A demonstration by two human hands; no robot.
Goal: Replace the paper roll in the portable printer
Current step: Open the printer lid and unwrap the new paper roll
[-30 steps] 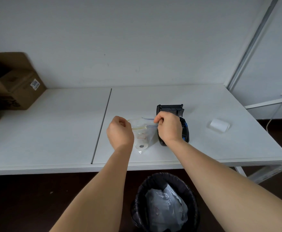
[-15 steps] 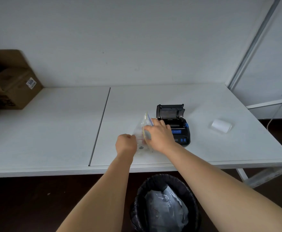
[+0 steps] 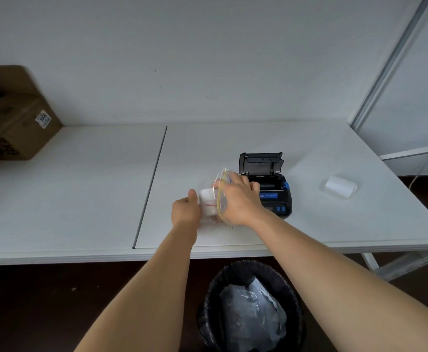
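Observation:
A black portable printer (image 3: 271,194) with blue buttons sits on the white table (image 3: 80,189), its lid standing open at the back. Just left of it, my right hand (image 3: 240,201) grips a clear zip bag (image 3: 222,182) with a yellow seal line. My left hand (image 3: 185,210) holds a white paper roll (image 3: 207,203) at the bag's mouth; the roll carries a thin red mark. Whether the roll's right end is still inside the bag I cannot tell. A second white paper roll (image 3: 339,187) lies alone on the table, right of the printer.
Brown cardboard boxes (image 3: 12,118) stand at the table's far left against the wall. A black bin (image 3: 251,308) lined with a bag and holding grey plastic sits on the floor below the table's front edge. A seam (image 3: 152,184) splits the tabletop.
Both hands first held the bag's sealed top. The right hand then went to the bag's mouth, and now the left hand holds the roll at the opening, with the printer uncovered.

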